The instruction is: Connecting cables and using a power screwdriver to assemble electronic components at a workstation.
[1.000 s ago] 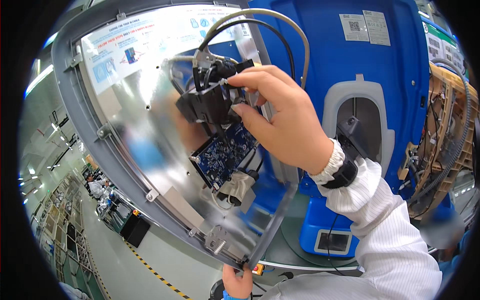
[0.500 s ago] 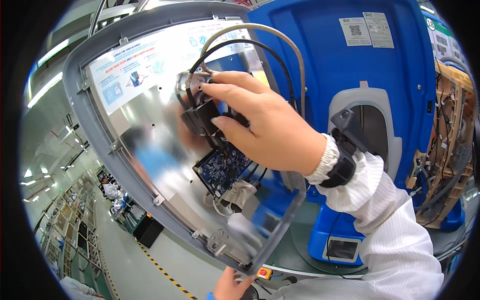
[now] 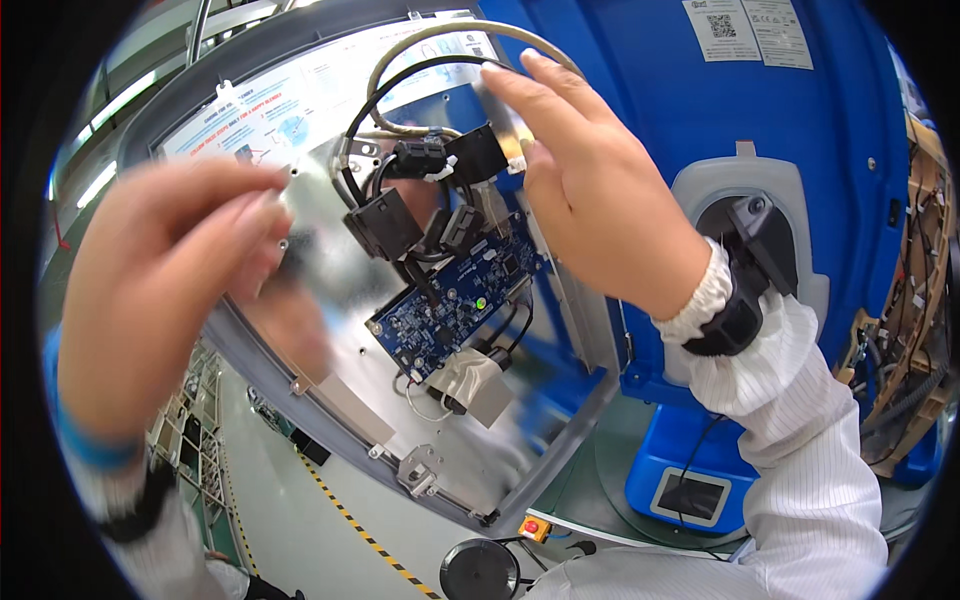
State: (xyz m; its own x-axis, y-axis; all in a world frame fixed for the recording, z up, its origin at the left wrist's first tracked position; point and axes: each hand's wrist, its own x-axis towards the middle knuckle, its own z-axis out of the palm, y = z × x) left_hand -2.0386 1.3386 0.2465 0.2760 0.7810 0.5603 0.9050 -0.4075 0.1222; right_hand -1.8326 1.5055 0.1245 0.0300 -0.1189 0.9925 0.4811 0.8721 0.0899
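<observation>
My right hand is over the panel's upper right, fingers stretched out and thumb apart, with nothing visible in it. Its fingertips lie by a black cable, and whether they touch it I cannot tell. Close to the thumb is a flat black piece. My left hand is raised at the panel's left side, fingers curled and smeared by motion. Between the hands, black ferrite clamps sit on bundled cables. Below them a blue circuit board is fixed to the shiny metal panel.
Grey edging frames the panel. A blue cabinet with a grey-rimmed opening stands to the right. Lower down are a blue unit with a small screen, a red button on a yellow box and a round black object.
My right hand has drawn off the ferrite clamps, up and to the right. My left hand has left the panel's lower edge and risen to the left side. The panel appears slightly shifted in view.
</observation>
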